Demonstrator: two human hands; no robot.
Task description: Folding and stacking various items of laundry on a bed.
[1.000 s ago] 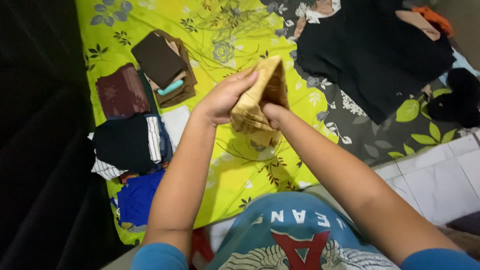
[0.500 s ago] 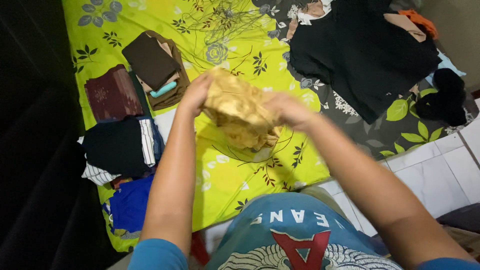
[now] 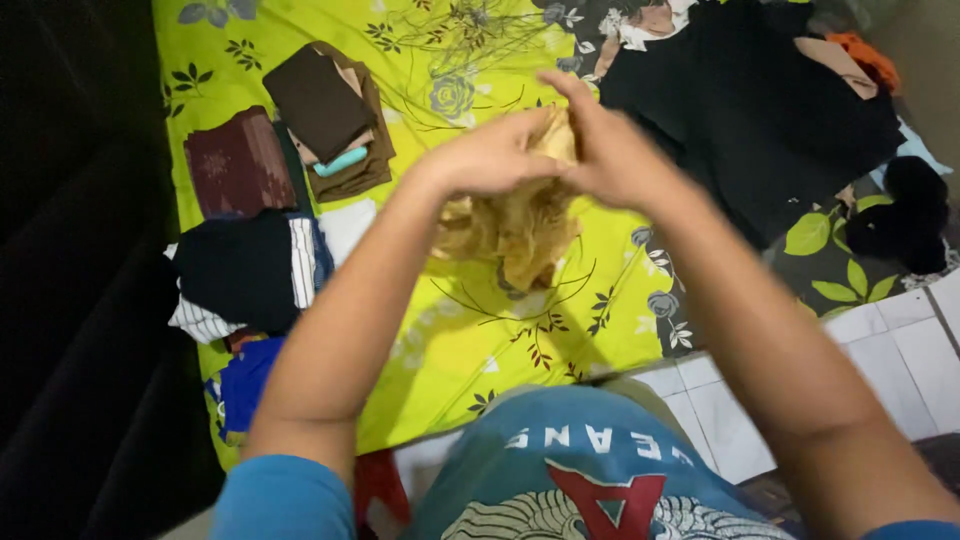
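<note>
Tan cloth (image 3: 515, 225) is gripped bunched between closed left hand (image 3: 490, 158) and right hand (image 3: 612, 150) above the green sheet (image 3: 460, 340); folding is mid-step, and flattening likely follows.

head cam | looks steeply down from the wearer's head; close over forearms | sheet (image 3: 480, 340) and tiles (image 3: 900, 350) below
</note>
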